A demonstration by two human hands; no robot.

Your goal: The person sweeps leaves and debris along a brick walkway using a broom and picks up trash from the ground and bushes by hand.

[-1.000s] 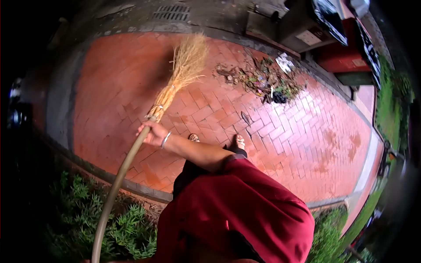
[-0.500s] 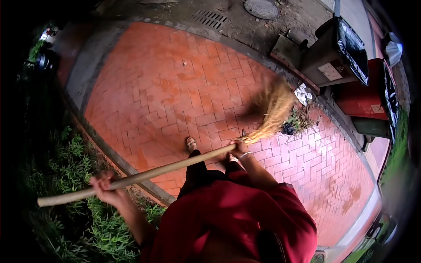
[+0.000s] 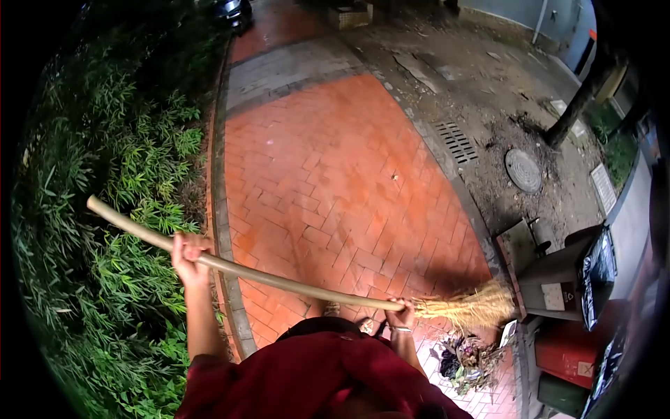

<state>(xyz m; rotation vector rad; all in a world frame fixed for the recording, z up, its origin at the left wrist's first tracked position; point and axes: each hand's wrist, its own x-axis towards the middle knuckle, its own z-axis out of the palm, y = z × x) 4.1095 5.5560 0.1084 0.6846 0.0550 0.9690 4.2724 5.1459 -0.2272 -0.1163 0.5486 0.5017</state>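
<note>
A straw broom (image 3: pixel 471 306) with a long wooden handle (image 3: pixel 300 283) lies across in front of me. My left hand (image 3: pixel 191 255) is wrapped round the upper part of the handle, over the edge of the plants. Low down, close to the bristles, my right hand (image 3: pixel 400 314) grips the same handle. The bristles spread to the right and rest near the curb by the bins. Just below them is a heap of leaves and litter (image 3: pixel 469 363), with a dark crumpled piece (image 3: pixel 449 363) at its left. A white scrap (image 3: pixel 508 333) sits at the curb.
Red brick paving (image 3: pixel 328 167) runs ahead between curbs. Dense green plants (image 3: pixel 132 279) line the left. On the right stand a grey-brown bin (image 3: pixel 551 283), a red bin (image 3: pixel 569 353) and a green one. Beyond the curb are a drain grate (image 3: pixel 456 142), a manhole cover (image 3: pixel 523 170) and a tree trunk (image 3: pixel 579 112).
My view has turned left and up, showing more path ahead and more plants. The bristles now lie nearer the curb and bins, above the litter heap. Both hands still hold the handle.
</note>
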